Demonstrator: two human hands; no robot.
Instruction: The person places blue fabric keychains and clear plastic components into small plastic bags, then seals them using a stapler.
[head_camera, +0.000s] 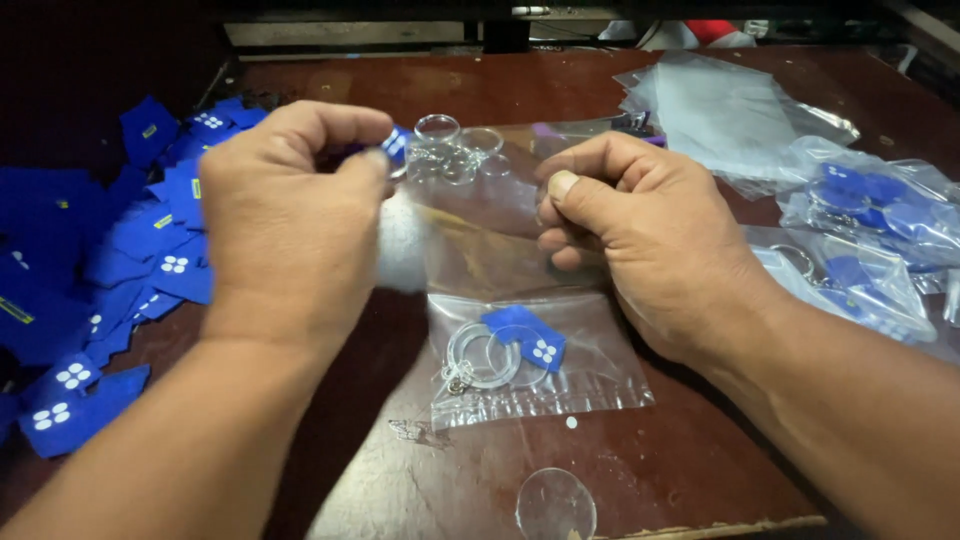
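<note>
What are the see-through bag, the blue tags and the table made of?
The bag in both hands looks like thin clear plastic: it is glossy, crinkled, and the table shows through. The blue tags look like matte fabric or felt, though soft plastic is possible; no shine. The table seems to be dark reddish wood with a worn, scratched varnish.

Both hands (290, 200) pinch clear bag (480, 230); tags (130, 240) left.

Clear glossy plastic bag (500, 215) pinched between the fingers (372, 165); below them, a sealed glossy pouch (540, 360) with shiny metal rings (480, 358); worn, scuffed reddish wooden bench (420, 480).
</note>
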